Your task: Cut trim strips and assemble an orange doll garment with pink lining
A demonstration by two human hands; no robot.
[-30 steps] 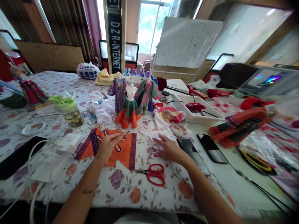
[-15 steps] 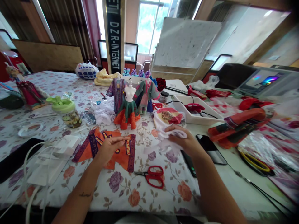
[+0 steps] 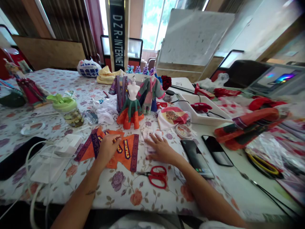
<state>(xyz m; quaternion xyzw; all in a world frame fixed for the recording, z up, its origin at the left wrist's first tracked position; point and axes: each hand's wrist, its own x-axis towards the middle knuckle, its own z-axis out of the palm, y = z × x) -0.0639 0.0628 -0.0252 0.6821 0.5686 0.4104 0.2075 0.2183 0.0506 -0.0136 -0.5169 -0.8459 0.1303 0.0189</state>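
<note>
**Resting on cloth: left hand (image 3: 107,149) on the orange garment (image 3: 120,162), right hand (image 3: 162,151) on the white fabric (image 3: 149,140)**

Far left, a doll (image 3: 30,90) in a red gown stands on the floral tablecloth (image 3: 124,194). Right of it sits a jar (image 3: 72,117) with a green lid. On the near left, a white charger (image 3: 69,143) lies with a white cable (image 3: 28,165) trailing from it.

Your left hand is over the orange garment, its fingers curled down onto the cloth. You can't tell from this view whether they're pinching it. The garment lies flat near the table's edge, with purple bands and yellow trim. Beyond it, a mannequin (image 3: 130,109) in a green and orange skirt stands between two dressed forms.

Your right hand lies open, palm down, on the white fabric, just right of the garment, and isn't gripping it. Red-handled scissors (image 3: 157,176) lie near it, toward you. Further right are a tape roll (image 3: 183,130), a phone (image 3: 196,159) and a second phone (image 3: 216,155). Beyond them sits a white tray (image 3: 188,111) holding red pieces, and an orange sash (image 3: 247,127) lies at the right.
</note>
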